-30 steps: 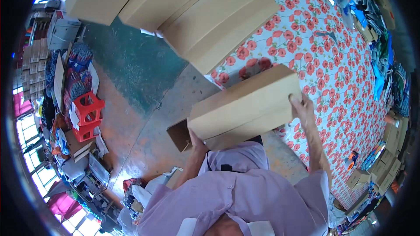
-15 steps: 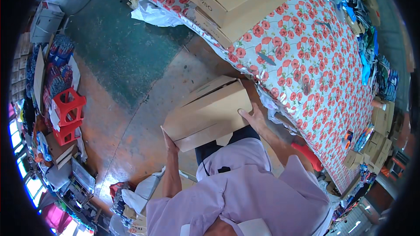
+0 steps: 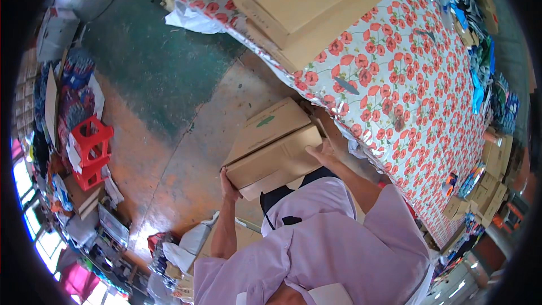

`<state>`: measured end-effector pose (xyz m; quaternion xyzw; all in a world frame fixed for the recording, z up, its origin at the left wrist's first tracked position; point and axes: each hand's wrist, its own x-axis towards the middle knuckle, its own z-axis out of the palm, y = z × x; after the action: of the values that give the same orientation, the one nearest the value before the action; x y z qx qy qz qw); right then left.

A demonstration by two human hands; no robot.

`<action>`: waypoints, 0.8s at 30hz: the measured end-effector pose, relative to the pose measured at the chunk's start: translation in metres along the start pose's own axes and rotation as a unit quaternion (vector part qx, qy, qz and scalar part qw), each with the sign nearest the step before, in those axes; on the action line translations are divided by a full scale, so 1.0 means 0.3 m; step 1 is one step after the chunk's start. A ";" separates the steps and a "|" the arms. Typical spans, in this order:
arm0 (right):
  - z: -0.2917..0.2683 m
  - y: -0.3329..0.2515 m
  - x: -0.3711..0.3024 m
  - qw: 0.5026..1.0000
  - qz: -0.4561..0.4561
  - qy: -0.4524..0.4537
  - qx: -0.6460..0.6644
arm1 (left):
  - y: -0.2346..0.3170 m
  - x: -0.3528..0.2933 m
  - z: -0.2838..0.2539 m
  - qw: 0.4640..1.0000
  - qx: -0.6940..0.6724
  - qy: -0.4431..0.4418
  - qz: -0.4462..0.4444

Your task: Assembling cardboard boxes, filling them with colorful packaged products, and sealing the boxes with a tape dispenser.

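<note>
An oblong, light-brown cardboard box (image 3: 276,158) is held between two bare hands, the left hand (image 3: 230,186) at its left end and the right hand (image 3: 322,153) at its right. It slants, right end higher in view. A dark gap runs lengthwise between its plain near panel and the far panel, which bears a green oval mark (image 3: 265,121).

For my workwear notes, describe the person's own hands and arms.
The left hand and right hand are ungloved, with no watch or wristband visible. Both forearms are bare below loose, short, plain lilac sleeves.
</note>
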<state>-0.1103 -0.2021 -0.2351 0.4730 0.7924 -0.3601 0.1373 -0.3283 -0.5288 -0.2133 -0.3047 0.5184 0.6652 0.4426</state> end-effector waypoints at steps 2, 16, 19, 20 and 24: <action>-0.031 -0.089 0.040 0.997 0.050 -0.046 0.039 | 0.002 0.024 -0.025 0.998 -0.019 0.051 -0.010; -0.052 -0.242 0.003 0.974 -0.031 -0.073 -0.211 | -0.106 -0.103 0.215 0.654 0.709 0.141 0.224; -0.047 -0.245 -0.004 0.977 -0.045 -0.047 -0.205 | -0.124 -0.101 0.204 0.654 0.712 0.152 0.208; -0.046 -0.269 -0.006 0.977 -0.059 -0.034 -0.201 | -0.121 -0.102 0.194 0.654 0.708 0.163 0.209; -0.068 -0.265 0.003 0.984 -0.026 -0.033 -0.171 | -0.140 -0.045 0.227 0.639 0.722 0.160 0.214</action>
<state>-0.1756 -0.2106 -0.1862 0.4093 0.8494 -0.2381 0.2330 -0.2811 -0.4643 -0.2003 0.1293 0.9470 0.0964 0.2777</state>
